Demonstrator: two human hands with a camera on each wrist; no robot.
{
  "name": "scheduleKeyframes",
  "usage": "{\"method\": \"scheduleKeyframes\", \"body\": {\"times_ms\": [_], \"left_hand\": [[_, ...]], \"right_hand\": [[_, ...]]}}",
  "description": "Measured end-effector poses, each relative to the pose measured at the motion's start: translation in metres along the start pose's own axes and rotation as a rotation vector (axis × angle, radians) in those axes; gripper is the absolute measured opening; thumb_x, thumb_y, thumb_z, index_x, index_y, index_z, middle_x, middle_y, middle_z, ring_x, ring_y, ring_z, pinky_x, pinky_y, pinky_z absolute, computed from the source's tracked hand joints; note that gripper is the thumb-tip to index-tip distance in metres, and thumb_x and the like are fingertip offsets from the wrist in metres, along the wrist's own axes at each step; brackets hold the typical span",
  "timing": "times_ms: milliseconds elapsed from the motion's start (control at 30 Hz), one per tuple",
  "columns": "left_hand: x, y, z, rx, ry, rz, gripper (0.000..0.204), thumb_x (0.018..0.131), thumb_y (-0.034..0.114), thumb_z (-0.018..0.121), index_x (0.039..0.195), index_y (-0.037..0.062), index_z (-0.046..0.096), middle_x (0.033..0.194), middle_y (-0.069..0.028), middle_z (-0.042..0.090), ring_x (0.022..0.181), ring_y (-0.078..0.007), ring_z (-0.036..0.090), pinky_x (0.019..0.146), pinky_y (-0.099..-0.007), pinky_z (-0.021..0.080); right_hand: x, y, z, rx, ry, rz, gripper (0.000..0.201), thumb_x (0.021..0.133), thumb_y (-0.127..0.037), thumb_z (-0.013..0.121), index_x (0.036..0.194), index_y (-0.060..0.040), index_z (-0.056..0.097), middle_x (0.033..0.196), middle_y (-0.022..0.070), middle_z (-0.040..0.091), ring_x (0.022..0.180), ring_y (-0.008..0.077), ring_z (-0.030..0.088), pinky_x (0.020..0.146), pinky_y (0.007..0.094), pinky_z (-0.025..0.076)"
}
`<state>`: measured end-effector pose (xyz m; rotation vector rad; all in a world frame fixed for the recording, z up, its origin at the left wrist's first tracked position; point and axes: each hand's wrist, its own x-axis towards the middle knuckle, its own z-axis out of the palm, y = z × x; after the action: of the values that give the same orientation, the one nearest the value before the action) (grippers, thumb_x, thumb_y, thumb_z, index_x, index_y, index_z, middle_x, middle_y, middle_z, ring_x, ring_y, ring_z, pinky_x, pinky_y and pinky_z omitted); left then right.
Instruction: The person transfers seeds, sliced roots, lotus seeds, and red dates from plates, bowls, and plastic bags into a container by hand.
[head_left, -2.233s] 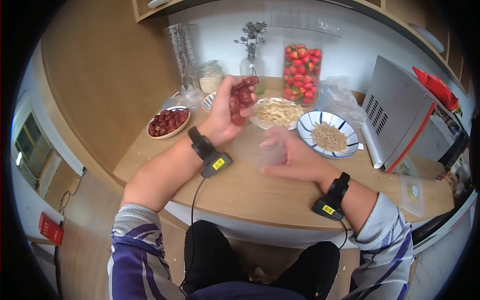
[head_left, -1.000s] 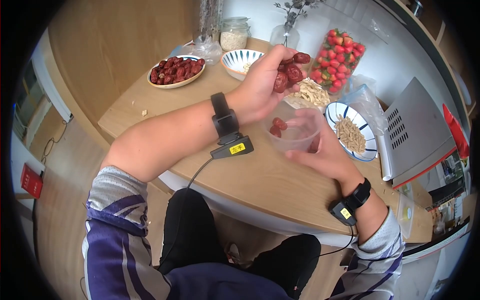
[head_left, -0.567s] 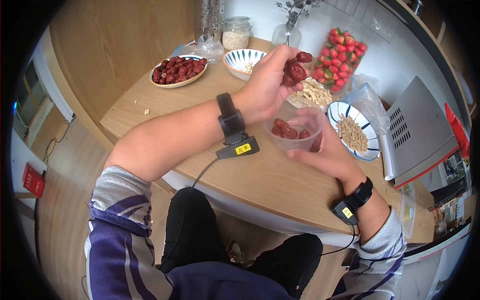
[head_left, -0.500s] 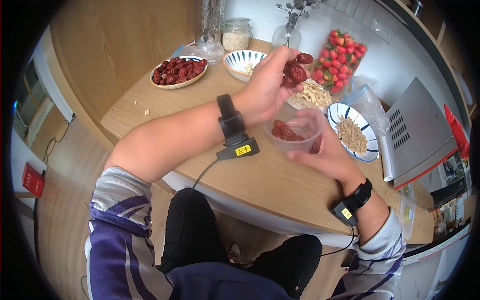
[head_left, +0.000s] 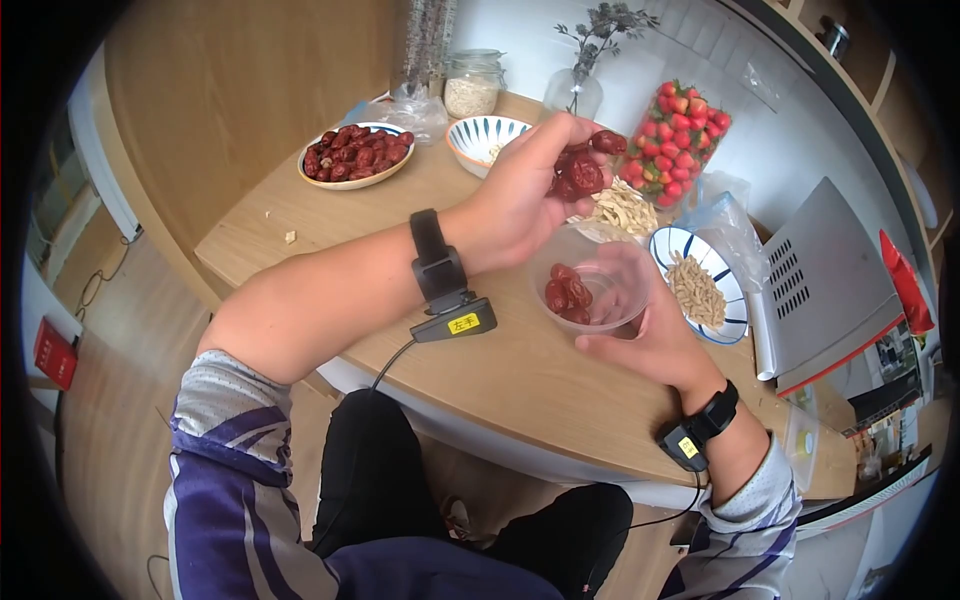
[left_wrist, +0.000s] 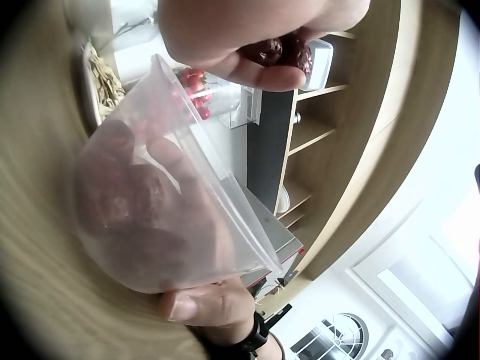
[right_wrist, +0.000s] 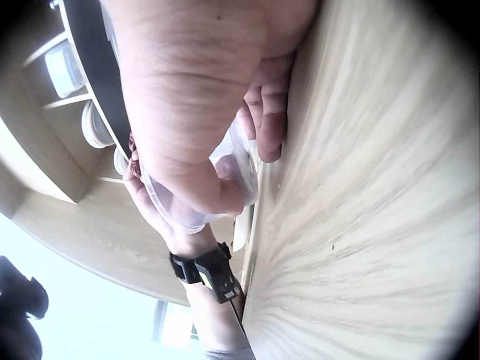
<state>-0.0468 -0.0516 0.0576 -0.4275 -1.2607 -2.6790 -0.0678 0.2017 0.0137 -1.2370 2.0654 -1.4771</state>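
Observation:
In the head view the left hand (head_left: 525,195) grips several red dates (head_left: 582,172), held above a clear plastic tub (head_left: 600,320). Curled round the tub's right side is the right hand (head_left: 665,335), its thumb near the front. A few dates (head_left: 567,294) lie inside the tub, toward its left. In the left wrist view, the cloudy wall of the tub (left_wrist: 187,232) shows dark dates behind it, and dates (left_wrist: 281,52) show between the left fingers. The right wrist view has the right hand (right_wrist: 202,97) with its thumb against the tub (right_wrist: 176,206).
A bowl of dates (head_left: 355,178) stands at the left of the table (head_left: 480,380). Behind the hands are a striped bowl (head_left: 470,135), dried slices (head_left: 622,208) and a strawberry container (head_left: 680,145). At right stand a bowl of brown pieces (head_left: 735,290) and a grey appliance (head_left: 825,290).
Since the earliest frame, the tub has come into clear view, tilted in the right hand, and dates have appeared inside. The left hand has moved over it, still gripping dates.

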Motion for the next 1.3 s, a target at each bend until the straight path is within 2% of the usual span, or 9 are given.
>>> {"method": "scheduleKeyframes", "body": {"times_ms": [67,267,367,567,767,867,1300], "left_hand": [[0.000,0.000,-0.002,0.006,-0.036,0.012,0.032,0.112,0.034,0.073,0.132,0.0096,0.069,0.117,-0.0037,0.074,0.102,-0.0161,0.074,0.078,-0.0320,0.054],[-0.006,-0.002,0.005,0.014,-0.003,0.010,0.031,0.112,0.033,0.074,0.131,0.0090,0.070,0.117,-0.0043,0.074,0.101,-0.0154,0.075,0.081,-0.0309,0.057],[-0.003,-0.003,0.002,-0.006,-0.029,-0.002,0.031,0.112,0.033,0.074,0.131,0.0084,0.070,0.117,-0.0041,0.074,0.099,-0.0137,0.074,0.077,-0.0281,0.058],[-0.005,-0.007,0.003,0.153,-0.011,0.035,0.026,0.116,0.030,0.068,0.132,0.0088,0.069,0.113,-0.0038,0.073,0.095,-0.0114,0.072,0.068,-0.0272,0.056],[-0.005,-0.008,0.004,0.175,-0.060,0.048,0.026,0.118,0.028,0.065,0.134,0.0085,0.068,0.113,-0.0035,0.073,0.095,-0.0114,0.072,0.068,-0.0295,0.057],[-0.006,-0.007,0.006,0.208,-0.007,0.062,0.026,0.118,0.027,0.065,0.135,0.0086,0.068,0.113,-0.0032,0.073,0.096,-0.0114,0.072,0.069,-0.0305,0.058],[-0.008,-0.008,0.009,0.246,-0.027,0.078,0.029,0.118,0.027,0.065,0.138,0.0067,0.068,0.117,-0.0028,0.073,0.097,-0.0109,0.071,0.075,-0.0324,0.061]], "right_hand": [[0.000,-0.001,0.000,-0.007,0.001,0.002,0.104,0.086,-0.001,0.099,0.168,-0.0055,0.037,0.159,0.0165,0.061,0.106,0.0132,0.067,0.090,0.0312,0.062],[0.000,-0.001,0.000,0.001,0.017,0.017,0.101,0.086,0.000,0.098,0.167,-0.0061,0.038,0.159,0.0173,0.061,0.107,0.0137,0.067,0.091,0.0319,0.062],[0.000,0.000,0.000,0.010,0.031,0.012,0.099,0.087,0.000,0.098,0.167,-0.0061,0.038,0.158,0.0171,0.062,0.108,0.0139,0.069,0.091,0.0312,0.063],[0.001,0.000,0.003,0.093,0.050,0.054,0.098,0.089,0.000,0.097,0.167,-0.0071,0.039,0.159,0.0159,0.061,0.113,0.0152,0.075,0.088,0.0288,0.063],[0.000,0.002,0.001,0.069,0.039,0.041,0.098,0.089,-0.002,0.098,0.167,-0.0070,0.038,0.159,0.0154,0.060,0.114,0.0152,0.075,0.092,0.0305,0.063],[0.000,0.002,0.001,0.072,0.037,0.045,0.099,0.089,-0.002,0.098,0.168,-0.0072,0.038,0.159,0.0152,0.060,0.116,0.0156,0.075,0.093,0.0311,0.063],[-0.001,0.002,0.000,0.085,0.021,0.058,0.097,0.091,-0.002,0.098,0.168,-0.0076,0.039,0.160,0.0147,0.059,0.118,0.0151,0.075,0.094,0.0301,0.063]]}}
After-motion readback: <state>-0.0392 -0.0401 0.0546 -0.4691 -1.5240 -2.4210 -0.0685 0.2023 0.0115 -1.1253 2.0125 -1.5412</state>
